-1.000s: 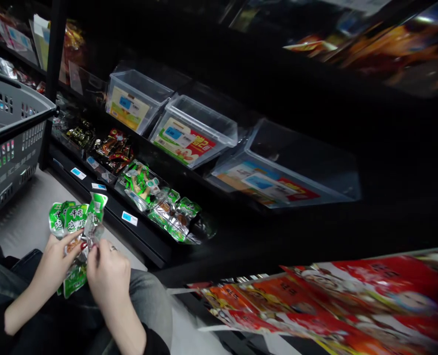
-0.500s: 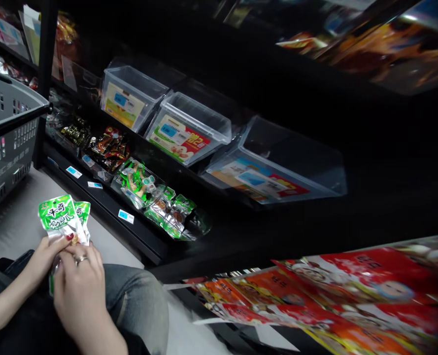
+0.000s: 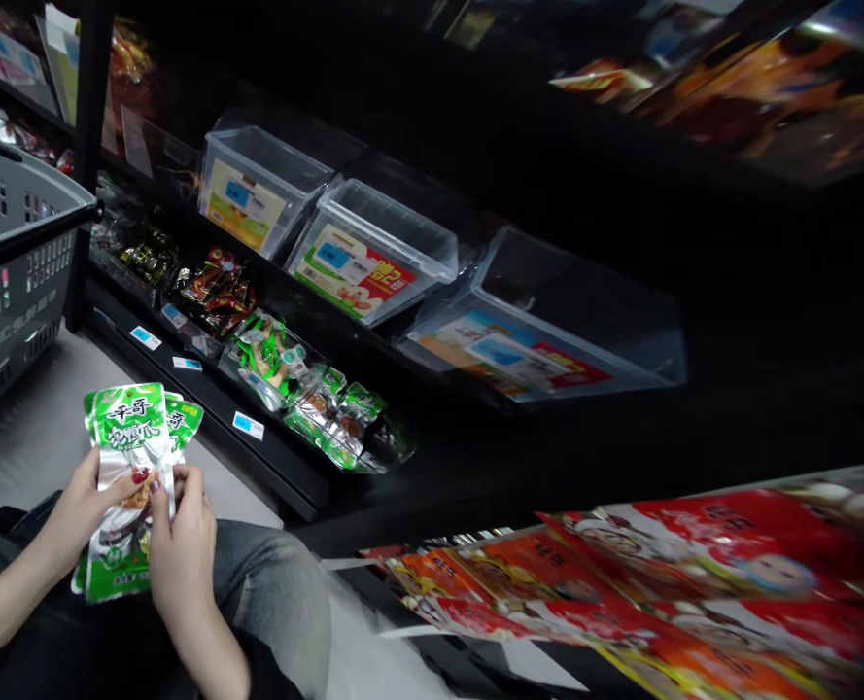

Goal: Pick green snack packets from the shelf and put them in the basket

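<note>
Above my lap, both hands hold a small stack of green and silver snack packets (image 3: 129, 428), fanned slightly at the top. My left hand (image 3: 94, 501) grips the left side, its red-nailed thumb pressed on the front packet. On the right side, my right hand (image 3: 184, 530) pinches the stack, thumb in front and fingers partly hidden behind. Similar green and silver packets (image 3: 340, 423) lie in a clear bin on the low shelf ahead.
A grey shopping basket (image 3: 16, 282) stands at left. Clear plastic bins (image 3: 373, 253) with price labels line the shelf above the packets. Red and orange food bags (image 3: 621, 583) hang at lower right. Dark packets (image 3: 217, 292) sit in another low bin.
My right hand has shifted off the front of the packets to their right edge, and its fingers have moved behind. More of the front packet now shows.
</note>
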Demonstrator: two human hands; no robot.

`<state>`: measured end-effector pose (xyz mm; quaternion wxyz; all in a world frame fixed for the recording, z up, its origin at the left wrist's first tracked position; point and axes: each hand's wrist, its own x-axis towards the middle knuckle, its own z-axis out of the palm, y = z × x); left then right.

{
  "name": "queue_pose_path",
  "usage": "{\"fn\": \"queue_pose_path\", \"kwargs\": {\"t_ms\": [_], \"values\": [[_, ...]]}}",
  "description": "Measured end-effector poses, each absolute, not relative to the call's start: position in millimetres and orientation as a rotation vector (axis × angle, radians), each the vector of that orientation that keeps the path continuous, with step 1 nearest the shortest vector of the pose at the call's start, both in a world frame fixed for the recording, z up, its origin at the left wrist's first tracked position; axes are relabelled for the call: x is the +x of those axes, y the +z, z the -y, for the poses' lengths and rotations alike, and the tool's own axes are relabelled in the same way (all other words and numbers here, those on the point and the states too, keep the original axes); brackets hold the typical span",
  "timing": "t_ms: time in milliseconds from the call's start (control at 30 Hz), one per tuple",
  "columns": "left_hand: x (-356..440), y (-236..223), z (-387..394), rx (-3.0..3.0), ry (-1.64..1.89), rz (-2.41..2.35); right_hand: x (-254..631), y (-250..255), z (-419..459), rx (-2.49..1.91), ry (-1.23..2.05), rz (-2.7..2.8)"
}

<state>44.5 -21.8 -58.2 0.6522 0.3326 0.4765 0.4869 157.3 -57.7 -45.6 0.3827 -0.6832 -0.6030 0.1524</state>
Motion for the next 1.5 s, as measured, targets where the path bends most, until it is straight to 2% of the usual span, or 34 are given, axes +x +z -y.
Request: {"fn": "queue_pose_path", "kwargs": {"t_ms": [100, 267, 433, 600, 733, 867, 1033, 1167, 1333, 1500], "values": [[47, -57, 25, 0.744, 1.168, -1.062, 156, -51, 58, -1.689, 0.474, 1.446], [49, -53, 33, 0.593, 1.071, -0.999, 157, -56, 55, -1.663, 0.563, 1.323], [47, -50, 30, 0.731, 1.054, -1.039, 156, -58, 54, -1.54, 0.711, 1.224], [43, -50, 23, 0.805, 1.061, -1.142, 182, -41, 40, -1.573, 0.746, 1.313], [40, -44, 23, 0.654, 1.049, -1.104, 255, -27, -7, -2.068, 0.612, 1.676], [42, -38, 24, 0.616, 1.044, -1.08, 319, -52, -59, -2.281, 0.485, 1.837], [46, -37, 25, 0.652, 1.046, -1.067, 342, -104, -86, -2.35, 0.246, 2.047], [46, -38, 24, 0.683, 1.055, -1.09, 357, -125, -89, -2.428, 0.086, 2.088], [48, -40, 25, 0.662, 1.005, -1.115, 373, -124, -74, -2.378, -0.15, 2.155], [49, -39, 26, 0.671, 1.008, -1.11, 376, -102, -45, -2.205, -0.377, 2.194]]}}
